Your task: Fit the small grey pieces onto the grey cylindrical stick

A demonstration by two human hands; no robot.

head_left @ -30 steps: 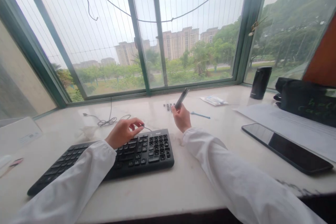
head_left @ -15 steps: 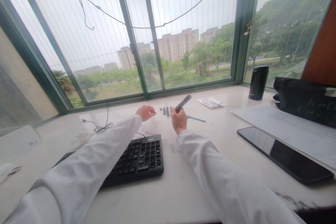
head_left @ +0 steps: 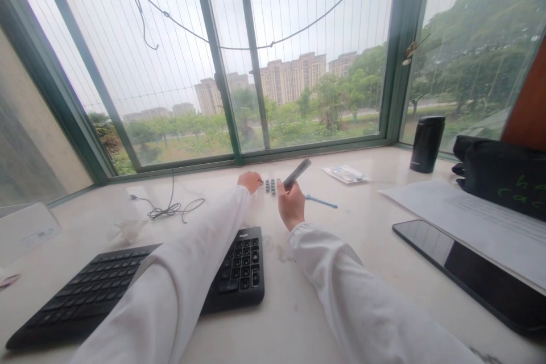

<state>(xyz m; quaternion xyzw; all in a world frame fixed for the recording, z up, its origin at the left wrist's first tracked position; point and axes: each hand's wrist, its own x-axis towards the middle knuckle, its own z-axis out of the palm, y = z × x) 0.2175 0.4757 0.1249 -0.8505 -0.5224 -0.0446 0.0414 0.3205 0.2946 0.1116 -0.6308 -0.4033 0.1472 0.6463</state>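
Note:
My left hand (head_left: 250, 181) is closed in a pinch at the left edge of a small group of grey keycaps (head_left: 270, 186), with one keycap at its fingertips. These keycaps stand in short rows on the white tabletop. Just right of them, my right hand (head_left: 292, 206) is wrapped round a dark grey stick-shaped tool (head_left: 297, 172) that slants up to the right; its exact kind is unclear. Below my hands lies a black keyboard (head_left: 239, 296), partly covered by my left sleeve. Its number pad (head_left: 245, 256) shows open square sockets where caps are off.
Right of my hand are a thin blue tool (head_left: 322, 201) and a plastic packet (head_left: 346, 174). Farther right are a phone (head_left: 464, 273), paper (head_left: 460, 210), a black cylinder (head_left: 427, 144) and a black bag (head_left: 503, 173). A coiled cable (head_left: 160, 212) lies left.
My left hand has moved right, up to the keycaps. My right hand still grips the tool in nearly the same place. The view has shifted slightly, showing more of the keyboard.

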